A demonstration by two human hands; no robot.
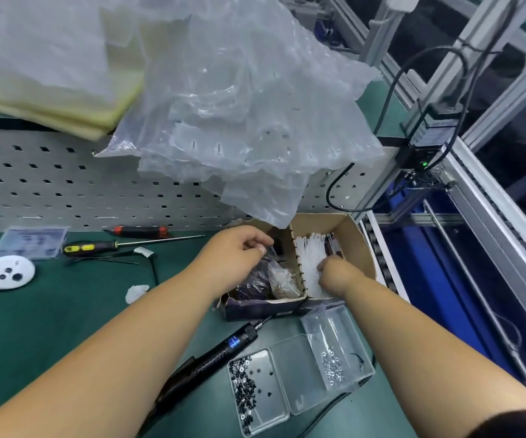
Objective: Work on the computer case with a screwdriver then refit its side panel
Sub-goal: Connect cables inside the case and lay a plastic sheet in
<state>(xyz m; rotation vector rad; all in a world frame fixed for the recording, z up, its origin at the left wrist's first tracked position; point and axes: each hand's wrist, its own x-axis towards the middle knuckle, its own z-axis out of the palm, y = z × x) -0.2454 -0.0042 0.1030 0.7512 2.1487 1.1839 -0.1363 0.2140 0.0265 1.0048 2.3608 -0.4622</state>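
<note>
white cable ties (314,263): right hand (334,275) digs in, grasp unclear; left hand (239,251) pinches a bag (282,276). should pull one tie cleanly.

Both hands (236,248) (334,273) reach into a cardboard box (355,238)

I see dark green mat (66,311); on it: white cable ties (310,257) in brown box (355,245), black-yellow screwdriver (92,247), black-red one (140,231).

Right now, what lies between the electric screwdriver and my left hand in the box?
In the head view, bare green mat, then the cardboard box's near wall separates the electric screwdriver from the left hand.
</note>
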